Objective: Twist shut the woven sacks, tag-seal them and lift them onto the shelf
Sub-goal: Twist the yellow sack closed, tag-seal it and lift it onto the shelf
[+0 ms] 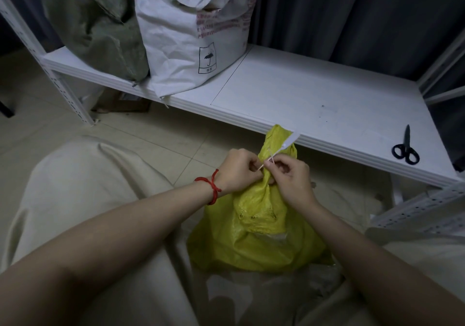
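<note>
On the floor just in front of the white metal shelf (pixel 314 99), the twist in the neck (pixel 273 147) of the yellow woven plastic sack (pixel 254 245) could, I judge, spring loose if either grip eases before the strap of the white plastic tag seal (pixel 286 143) is drawn tight. The thin strap could also slip from the fingertips and leave the seal slack. The left hand (pixel 236 169) pinches the strap at the neck's left side and the right hand (pixel 289 177) pinches it just across, both grips clamped, so the neck stands directly between them, touching both, with the sack's body on the floor below the wrists.
</note>
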